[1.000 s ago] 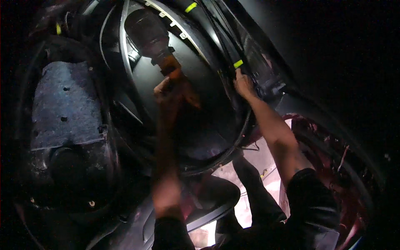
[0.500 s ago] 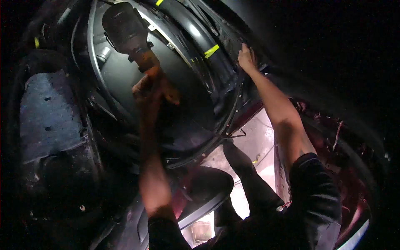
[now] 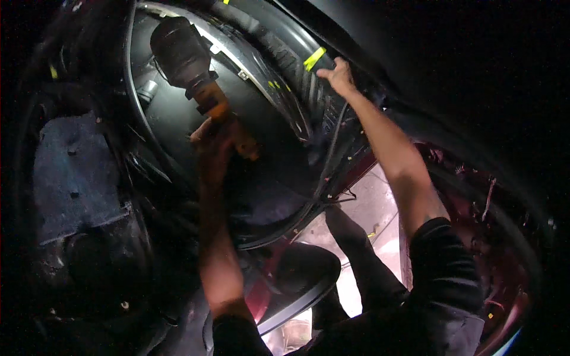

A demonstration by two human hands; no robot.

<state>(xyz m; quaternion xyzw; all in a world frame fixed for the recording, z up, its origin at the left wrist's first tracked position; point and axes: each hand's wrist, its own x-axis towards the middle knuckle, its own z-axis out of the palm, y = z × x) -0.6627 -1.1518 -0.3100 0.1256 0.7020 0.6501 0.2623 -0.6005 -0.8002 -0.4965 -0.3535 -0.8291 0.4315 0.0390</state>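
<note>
An orange and black power tool (image 3: 214, 104) is in my left hand (image 3: 212, 137), whose fingers wrap round its orange handle in deep shadow; the tool's bulky dark end points up over a black, curved car panel (image 3: 166, 118). Up at the right, my right hand (image 3: 338, 80) touches a long black trim (image 3: 291, 35), thumb and forefinger apart, just below and right of a yellow-green tape strip (image 3: 314, 59). A pale strip with clips (image 3: 228, 56) runs between the tool and that trim.
A worn bluish-grey padded piece (image 3: 77, 178) lies in a dark moulding at left. A dark red body edge (image 3: 487, 249) curves along the right. Below, past my legs, show a pale floor (image 3: 380, 231) and a rounded black part (image 3: 303, 273).
The view has shifted, carrying the scene leftward. My right hand has left its earlier spot, moving up along the trim and back beside the tape. My left hand still holds the tool.
</note>
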